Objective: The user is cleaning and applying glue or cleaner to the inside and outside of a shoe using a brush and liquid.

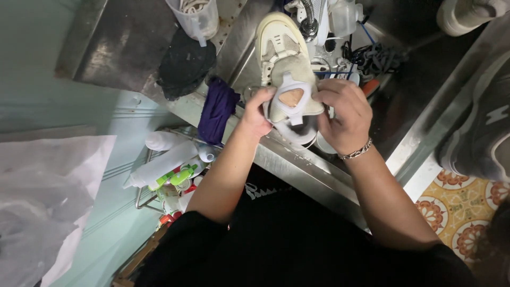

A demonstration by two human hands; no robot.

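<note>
Both hands grip a cream sneaker point(287, 69) over the steel sink point(297, 165), near its front edge. The left hand point(258, 112) and right hand point(344, 114) pinch its heel, fingers curled tight round the white rubbery tab. The upper looks like soft suede, perhaps. A purple cloth point(217, 109) drapes over the sink's left rim; white and green plastic bottles point(170, 167) lie below it in a wire rack

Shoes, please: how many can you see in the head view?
3: a cream shoe held by the left hand and right hand over the sink, a grey shoe at right, a white one top right. Others may be hidden.
</note>
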